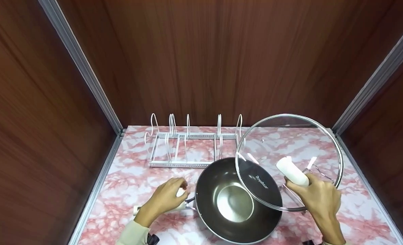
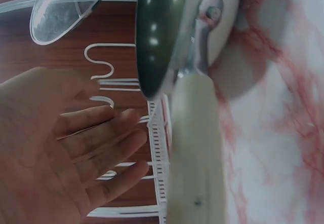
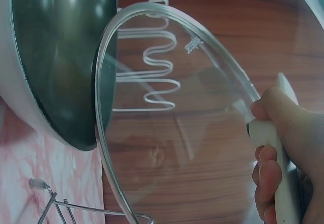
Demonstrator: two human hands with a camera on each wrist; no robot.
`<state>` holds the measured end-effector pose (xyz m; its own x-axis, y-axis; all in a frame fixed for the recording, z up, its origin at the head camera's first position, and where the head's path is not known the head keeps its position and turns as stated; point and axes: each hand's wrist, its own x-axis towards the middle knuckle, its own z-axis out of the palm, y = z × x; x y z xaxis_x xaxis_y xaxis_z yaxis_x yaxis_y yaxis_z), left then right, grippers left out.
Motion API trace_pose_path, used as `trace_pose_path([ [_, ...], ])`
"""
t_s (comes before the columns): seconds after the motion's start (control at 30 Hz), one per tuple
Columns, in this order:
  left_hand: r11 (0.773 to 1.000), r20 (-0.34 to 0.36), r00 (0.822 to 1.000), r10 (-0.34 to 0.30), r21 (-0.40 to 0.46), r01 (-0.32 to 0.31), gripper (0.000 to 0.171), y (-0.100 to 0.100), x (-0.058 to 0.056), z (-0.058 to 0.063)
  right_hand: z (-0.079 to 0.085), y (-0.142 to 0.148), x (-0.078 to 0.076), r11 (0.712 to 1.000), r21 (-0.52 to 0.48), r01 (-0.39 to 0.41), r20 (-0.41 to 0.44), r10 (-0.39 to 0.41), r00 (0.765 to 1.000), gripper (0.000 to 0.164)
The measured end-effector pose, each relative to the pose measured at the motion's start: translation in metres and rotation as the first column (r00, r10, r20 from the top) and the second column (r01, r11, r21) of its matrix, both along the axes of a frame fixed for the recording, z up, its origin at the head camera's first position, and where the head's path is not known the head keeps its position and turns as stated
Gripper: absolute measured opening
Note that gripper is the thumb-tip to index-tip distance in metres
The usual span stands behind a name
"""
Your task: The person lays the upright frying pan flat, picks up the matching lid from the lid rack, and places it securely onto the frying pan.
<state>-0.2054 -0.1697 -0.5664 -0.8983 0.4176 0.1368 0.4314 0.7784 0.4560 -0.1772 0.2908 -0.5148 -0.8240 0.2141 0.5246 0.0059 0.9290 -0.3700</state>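
Note:
My right hand (image 1: pixel 320 195) grips the white handle (image 1: pixel 292 172) of a round glass lid (image 1: pixel 273 146). The lid is raised and overlaps the right side of a dark wok (image 1: pixel 233 204) in the head view. In the right wrist view, fingers and thumb wrap the handle (image 3: pixel 285 183). The wok sits on the table, its cream handle (image 1: pixel 177 208) pointing left. My left hand (image 1: pixel 169 195) hovers by that handle, fingers loosely bent. The left wrist view shows the left palm (image 2: pixel 45 153) apart from the wok handle (image 2: pixel 197 143), holding nothing.
Behind the wok stands a white wire rack (image 1: pixel 184 164) with upright loops. A chrome wire stand (image 3: pixel 63 203) is on the table at the right, partly seen through the lid. Brown wood-grain panels (image 1: pixel 201 61) enclose the red-and-white marbled table (image 1: pixel 116 190).

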Motion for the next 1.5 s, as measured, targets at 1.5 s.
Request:
trace_pose_path([
  [1.5, 0.965, 0.087, 0.995, 0.041, -0.261, -0.017, 0.03, -0.023, 0.016, -0.038, -0.005, -0.013, 0.002, 0.999, -0.023, -0.047, 0.091, 0.049, 0.995, 0.042],
])
